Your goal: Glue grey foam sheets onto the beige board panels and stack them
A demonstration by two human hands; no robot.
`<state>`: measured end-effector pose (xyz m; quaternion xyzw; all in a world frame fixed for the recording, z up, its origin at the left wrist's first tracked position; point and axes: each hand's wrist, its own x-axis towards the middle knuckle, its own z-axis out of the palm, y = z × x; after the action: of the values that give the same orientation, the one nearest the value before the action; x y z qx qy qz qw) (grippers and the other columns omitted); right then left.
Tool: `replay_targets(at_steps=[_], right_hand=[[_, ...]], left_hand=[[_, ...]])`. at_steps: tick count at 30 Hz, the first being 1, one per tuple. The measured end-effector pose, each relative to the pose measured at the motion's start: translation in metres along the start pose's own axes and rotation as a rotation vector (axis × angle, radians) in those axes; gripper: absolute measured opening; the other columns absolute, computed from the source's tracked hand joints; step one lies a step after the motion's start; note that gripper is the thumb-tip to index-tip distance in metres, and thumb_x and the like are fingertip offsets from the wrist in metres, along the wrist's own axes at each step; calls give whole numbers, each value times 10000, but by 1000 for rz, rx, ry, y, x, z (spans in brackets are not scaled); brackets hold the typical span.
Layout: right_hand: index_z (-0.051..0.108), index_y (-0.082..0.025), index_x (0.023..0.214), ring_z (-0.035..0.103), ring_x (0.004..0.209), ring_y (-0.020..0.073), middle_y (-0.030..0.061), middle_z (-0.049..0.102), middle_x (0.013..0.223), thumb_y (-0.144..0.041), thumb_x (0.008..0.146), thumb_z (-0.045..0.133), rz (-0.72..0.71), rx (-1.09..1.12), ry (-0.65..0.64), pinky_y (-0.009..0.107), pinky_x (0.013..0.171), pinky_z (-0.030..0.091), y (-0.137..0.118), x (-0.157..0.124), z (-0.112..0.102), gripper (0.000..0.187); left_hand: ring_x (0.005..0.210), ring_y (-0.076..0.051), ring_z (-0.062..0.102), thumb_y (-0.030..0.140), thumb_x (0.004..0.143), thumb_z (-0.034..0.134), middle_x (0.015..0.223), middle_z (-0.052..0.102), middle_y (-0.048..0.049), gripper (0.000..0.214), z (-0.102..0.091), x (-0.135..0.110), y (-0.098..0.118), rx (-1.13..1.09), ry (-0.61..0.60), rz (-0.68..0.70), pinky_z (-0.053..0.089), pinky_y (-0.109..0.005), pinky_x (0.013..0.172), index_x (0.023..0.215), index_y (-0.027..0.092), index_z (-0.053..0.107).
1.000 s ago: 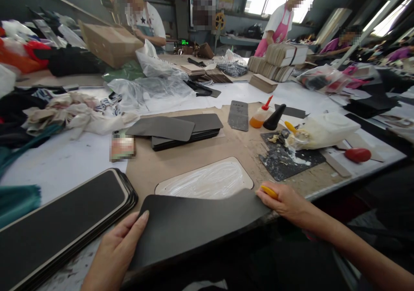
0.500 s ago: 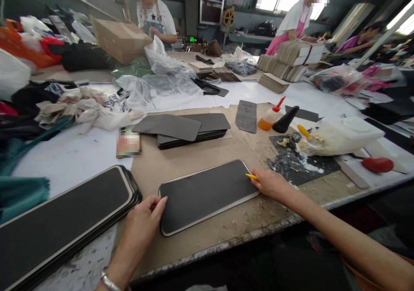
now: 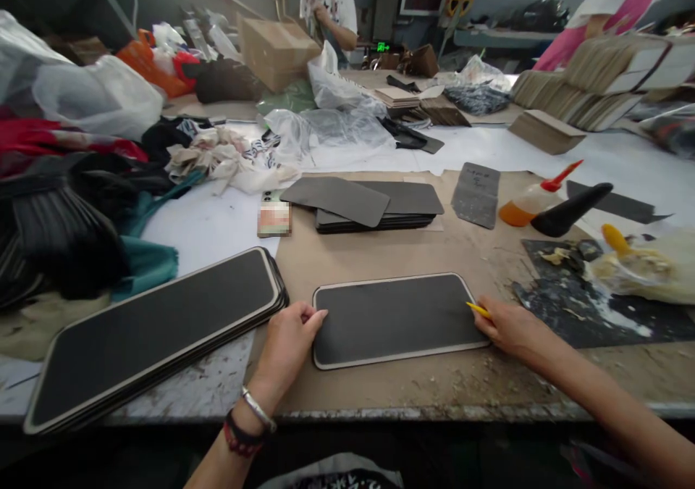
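Note:
A dark grey rectangular panel (image 3: 396, 319) with rounded corners and a pale border lies flat on brown paper in front of me. My left hand (image 3: 293, 337) pinches its left end, thumb on top and fingers at the edge. At the opposite end, my right hand (image 3: 502, 324) is closed around a thin yellow pointed tool (image 3: 478, 310), its tip over the panel, and also touches the right edge. Left of my left hand is a stack of similar bordered panels (image 3: 163, 329). Behind the panel sit plain grey pieces (image 3: 380, 203), the top one askew.
At right stand a bottle of orange liquid (image 3: 518, 210) with a red nozzle, a black cone-shaped object (image 3: 570, 212) and a glue-smeared dark board (image 3: 554, 293). A phone-like object (image 3: 274, 215) lies behind the stack. Fabric and bags (image 3: 98, 98) crowd the left; a co-worker (image 3: 331, 14) is across the table.
My view has turned to the left, so everything sits further right in the picture. Both hands are still at the two ends of the panel, the yellow tool still in my right.

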<state>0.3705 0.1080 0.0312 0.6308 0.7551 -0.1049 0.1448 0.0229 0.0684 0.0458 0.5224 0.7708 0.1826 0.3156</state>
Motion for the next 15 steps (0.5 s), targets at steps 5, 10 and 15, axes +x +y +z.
replay_targets(at_steps=[5, 10, 15], right_hand=[[494, -176, 768, 600, 636, 191, 94, 641, 706, -245, 840, 398, -5, -6, -9, 251, 554, 332, 4, 5, 6, 138], [537, -154, 833, 619, 697, 188, 107, 660, 770, -243, 860, 389, 60, -8, -7, 242, 577, 340, -7, -2, -5, 176], [568, -136, 917, 628, 771, 202, 118, 669, 838, -240, 861, 400, 96, 23, 4, 246, 609, 350, -17, -6, -15, 205]], left_hand=[[578, -157, 557, 409, 717, 509, 573, 589, -1, 248, 2, 2, -3, 12, 8, -5, 358, -250, 574, 591, 198, 544], [526, -160, 525, 417, 708, 508, 518, 554, 7, 258, 3, 2, -5, 36, 18, 30, 337, -259, 548, 555, 209, 505], [499, -161, 515, 417, 696, 518, 494, 542, 16, 240, 4, 2, -4, 107, 60, 27, 318, -259, 531, 554, 224, 497]])
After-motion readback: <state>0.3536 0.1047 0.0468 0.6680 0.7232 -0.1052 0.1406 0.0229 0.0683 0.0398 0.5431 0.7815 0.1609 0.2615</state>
